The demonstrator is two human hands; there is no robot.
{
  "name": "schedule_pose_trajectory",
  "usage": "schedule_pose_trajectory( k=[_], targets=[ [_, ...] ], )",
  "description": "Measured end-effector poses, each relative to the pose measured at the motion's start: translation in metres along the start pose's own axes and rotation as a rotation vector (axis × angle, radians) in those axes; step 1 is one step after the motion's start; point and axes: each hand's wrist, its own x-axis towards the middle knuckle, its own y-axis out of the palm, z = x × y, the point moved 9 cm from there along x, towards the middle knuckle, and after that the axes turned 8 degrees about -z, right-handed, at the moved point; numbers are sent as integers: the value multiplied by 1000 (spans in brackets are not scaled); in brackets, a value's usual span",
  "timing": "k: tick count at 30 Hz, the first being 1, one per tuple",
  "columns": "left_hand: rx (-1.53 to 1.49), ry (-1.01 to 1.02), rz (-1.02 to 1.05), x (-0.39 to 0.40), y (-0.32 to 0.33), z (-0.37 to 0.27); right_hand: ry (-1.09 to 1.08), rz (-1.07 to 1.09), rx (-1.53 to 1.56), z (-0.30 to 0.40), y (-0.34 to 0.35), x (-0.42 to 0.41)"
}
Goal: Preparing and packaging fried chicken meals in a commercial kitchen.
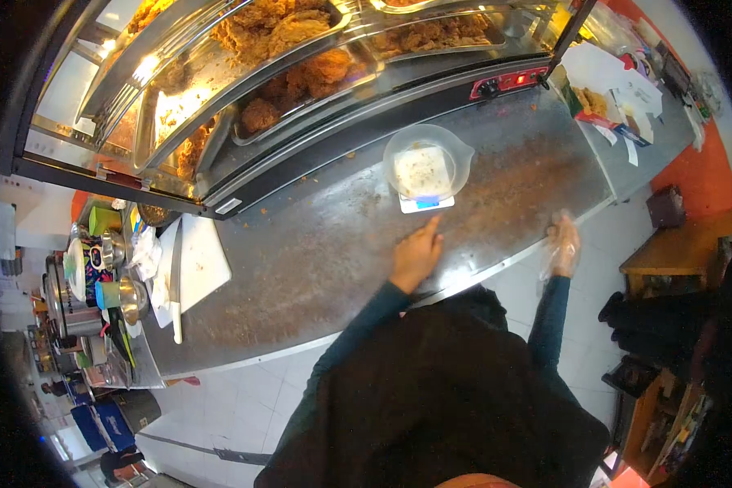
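Note:
A clear plastic bowl with a pouring lip rests on a small white digital scale whose display glows blue. Crumbs or specks show in the bowl. Just below the scale, my bare left hand extends its index finger towards the display and holds nothing. Whether the fingertip touches the scale cannot be told. Further right, my right hand is at the counter's front edge, covered by clear thin plastic that looks like a disposable glove. Its fingers are blurred. Both hands are over or beside the stained metal counter.
A heated glass display case holds trays of fried chicken along the back. On the left, a long knife lies on a white cutting board, beside metal bowls. An open food box sits at the far right.

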Motion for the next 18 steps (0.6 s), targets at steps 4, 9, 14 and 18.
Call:
schedule_pose_trajectory(
  k=[4, 9, 14, 18],
  targets=[
    [239, -150, 229, 11, 26, -15, -100, -94, 13, -1, -34, 5],
    [287, -145, 211, 8, 35, -8, -113, -98, 80, 14, -17, -18],
    [292, -165, 226, 7, 39, -14, -136, -60, 73, 14, -6, -19],
    [317, -165, 214, 11, 42, -13, -127, -33, 65, 17, 21, -27]
  ],
)
